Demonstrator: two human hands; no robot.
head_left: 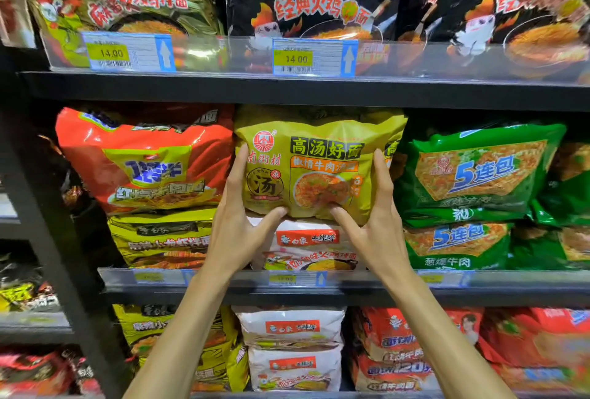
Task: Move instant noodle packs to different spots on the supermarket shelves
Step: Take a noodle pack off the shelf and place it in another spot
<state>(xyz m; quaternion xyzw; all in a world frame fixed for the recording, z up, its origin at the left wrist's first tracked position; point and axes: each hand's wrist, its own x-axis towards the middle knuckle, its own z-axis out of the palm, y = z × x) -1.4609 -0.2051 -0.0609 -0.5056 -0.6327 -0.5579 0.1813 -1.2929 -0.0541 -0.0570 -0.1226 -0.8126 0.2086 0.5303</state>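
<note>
Bright, even store light — glare on the price rail, edges blurred, bowed.

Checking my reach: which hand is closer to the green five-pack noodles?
Right hand, gripping the yellow pack's edge beside the green pack; left hand holds the far side.

I see both hands gripping a mustard-yellow plastic noodle multipack at frame centre: my left hand clasps its 9 o'clock edge, my right hand its 3 o'clock edge, thumbs pressed under its bottom. It sits atop a white noodle pack. An orange-red pack lies at 9 o'clock, a green pack at 3 o'clock.
</note>
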